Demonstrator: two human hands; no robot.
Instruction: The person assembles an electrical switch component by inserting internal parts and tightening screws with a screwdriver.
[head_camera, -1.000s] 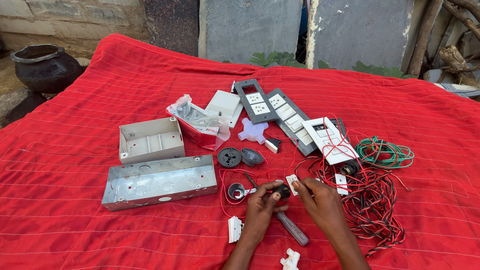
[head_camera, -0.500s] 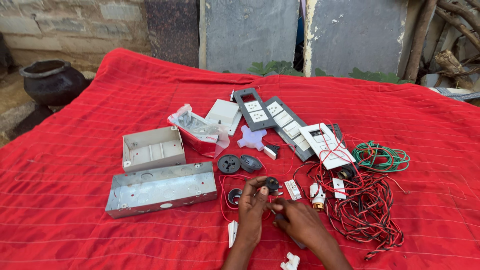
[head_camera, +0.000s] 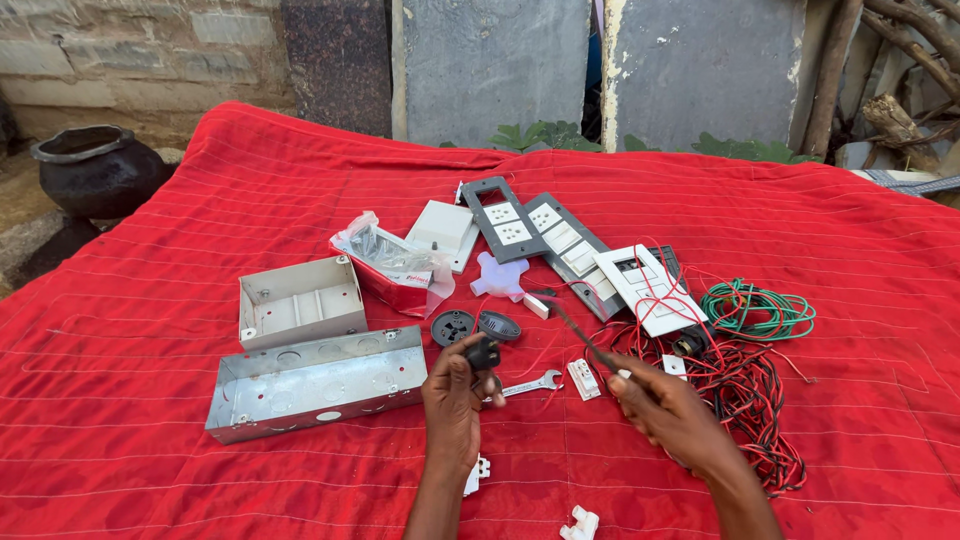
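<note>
left hand (head_camera: 455, 395): i see my fingers clamped on a small black plug (head_camera: 484, 354), raised over the red cloth (head_camera: 180, 400).
right hand (head_camera: 672, 412): fingers pinched on a screwdriver (head_camera: 578, 333), shaft slanting up-left.
gap: tip well right of plug.
near: spanner (head_camera: 528, 384), metal box (head_camera: 315, 382), wires (head_camera: 750, 385).

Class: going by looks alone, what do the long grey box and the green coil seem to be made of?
The long grey open box looks like bare galvanised sheet metal: dull silvery sheen, round knock-out marks. The green coil looks like plastic-insulated wire: smooth, glossy, thin loops. Its core is hidden.
</note>
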